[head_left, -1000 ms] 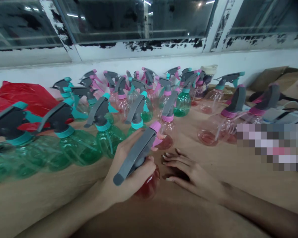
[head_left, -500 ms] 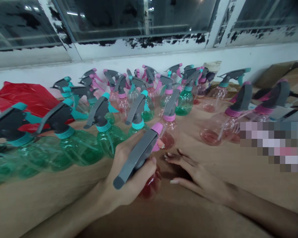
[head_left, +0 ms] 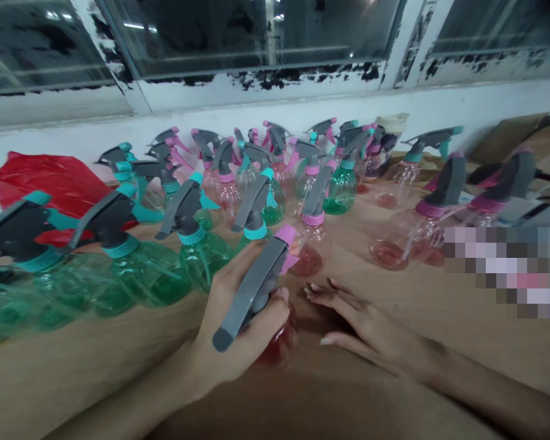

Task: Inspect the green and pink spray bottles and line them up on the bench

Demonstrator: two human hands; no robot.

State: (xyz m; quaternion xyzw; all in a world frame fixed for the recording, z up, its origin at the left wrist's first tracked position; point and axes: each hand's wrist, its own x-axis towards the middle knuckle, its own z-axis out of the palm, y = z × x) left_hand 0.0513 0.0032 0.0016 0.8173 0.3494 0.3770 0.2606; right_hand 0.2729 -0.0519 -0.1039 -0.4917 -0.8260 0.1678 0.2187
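Bottle [head_left: 279, 345] gripped by the left fingers [head_left: 272, 313]
Below them, its smooth, reddish body looks light, slightly slick and flexible; just under the stiff spray head [head_left: 255, 284] seems the surest hold. Beside it, the right fingers [head_left: 341, 301] spread open, empty, at the bench [head_left: 403, 299].

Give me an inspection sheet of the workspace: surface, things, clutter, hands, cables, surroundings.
Surface: brown tabletop, bare around the right hand.
Things: pink-nozzled spray bottle in the left hand; green bottles leftward, pink bottles rightward, others behind.
Clutter: red plastic, left; brown cardboard, right; pixelated patch unreadable.
Hands: left gripping; right open, contact unclear.
Cables: dark and pale strands at right, kind unclear.
Surroundings: white wall, windows behind.
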